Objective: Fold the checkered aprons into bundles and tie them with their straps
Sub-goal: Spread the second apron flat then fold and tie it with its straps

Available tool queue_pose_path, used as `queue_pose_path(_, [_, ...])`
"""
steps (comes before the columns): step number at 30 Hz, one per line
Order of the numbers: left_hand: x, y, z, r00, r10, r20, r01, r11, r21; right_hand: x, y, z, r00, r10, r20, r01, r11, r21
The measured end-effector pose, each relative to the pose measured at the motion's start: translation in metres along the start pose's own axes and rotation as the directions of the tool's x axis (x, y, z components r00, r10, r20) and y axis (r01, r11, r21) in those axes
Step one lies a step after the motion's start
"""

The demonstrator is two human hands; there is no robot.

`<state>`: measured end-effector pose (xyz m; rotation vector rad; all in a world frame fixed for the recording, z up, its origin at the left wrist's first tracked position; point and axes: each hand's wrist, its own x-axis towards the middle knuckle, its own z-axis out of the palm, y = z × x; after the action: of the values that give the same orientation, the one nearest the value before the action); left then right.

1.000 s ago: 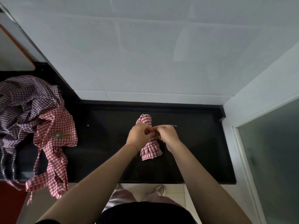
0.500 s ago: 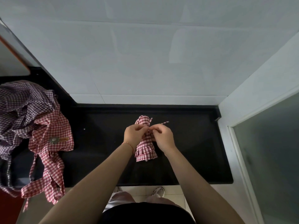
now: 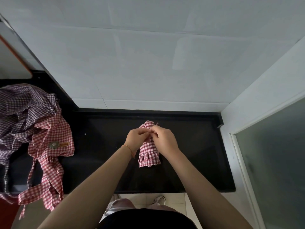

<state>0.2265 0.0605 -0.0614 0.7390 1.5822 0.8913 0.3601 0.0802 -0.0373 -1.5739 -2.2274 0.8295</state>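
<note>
red-checked apron bundle (image 3: 149,150) rolled (frilled hem nearest), on black counter (image 3: 194,154)

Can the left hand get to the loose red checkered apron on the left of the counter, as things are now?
Probably not yet: the left hand pinches the strap on the red bundle. Bare counter lies between it and the loose red apron.

Red-wht check bundle (image 3: 149,152), blk counter (image 3: 189,146).

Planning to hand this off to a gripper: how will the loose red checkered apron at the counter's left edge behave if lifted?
The red apron looks floppy: it drapes over the counter edge. Probably light, thin cloth. Its hanging straps may trail or snag.
</note>
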Motion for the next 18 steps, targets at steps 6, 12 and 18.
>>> queue_pose_path(6, [-0.002,0.0,0.002,0.992,0.018,0.124,-0.037,0.988,0.152,0.005,0.003,0.004,0.973,-0.168,-0.156,0.141,0.975,-0.17])
queue_pose_path(12, [-0.001,-0.002,0.009,0.998,0.04,0.05,-0.047,0.99,0.131,0.011,0.009,-0.012,0.998,-0.059,-0.029,0.056,0.994,-0.093])
queue_pose_path(18, [0.007,0.003,0.018,0.992,0.045,0.115,-0.06,0.989,0.135,0.011,0.03,-0.024,0.993,0.092,0.076,-0.082,0.988,-0.131])
